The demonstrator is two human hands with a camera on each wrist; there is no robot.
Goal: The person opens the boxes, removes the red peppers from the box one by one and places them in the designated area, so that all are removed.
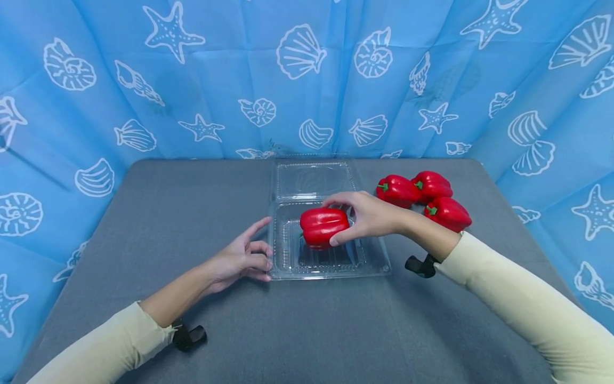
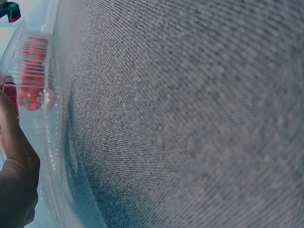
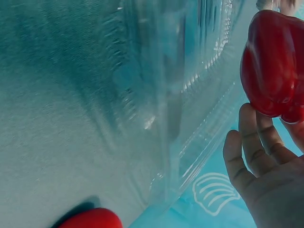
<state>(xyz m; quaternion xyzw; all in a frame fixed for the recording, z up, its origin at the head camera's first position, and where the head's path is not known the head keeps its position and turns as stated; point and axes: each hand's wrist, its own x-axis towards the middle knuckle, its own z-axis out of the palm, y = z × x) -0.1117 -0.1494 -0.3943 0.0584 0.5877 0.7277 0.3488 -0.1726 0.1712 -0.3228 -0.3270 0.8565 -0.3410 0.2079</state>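
Note:
In the head view my right hand grips a red bell pepper by its right end, thumb in front and fingers behind. The pepper lies sideways over the base of a clear plastic clamshell container, its green stem to the left. The right wrist view shows the held bell pepper above the fingers. My left hand touches the container's left edge with its fingertips, one finger stretched out and the others bent. The left wrist view shows part of the left hand beside the clear wall.
Several other red things share the grey table: a bell pepper, a second bell pepper and a third bell pepper, grouped right of the container. The container's lid lies back toward the blue curtain.

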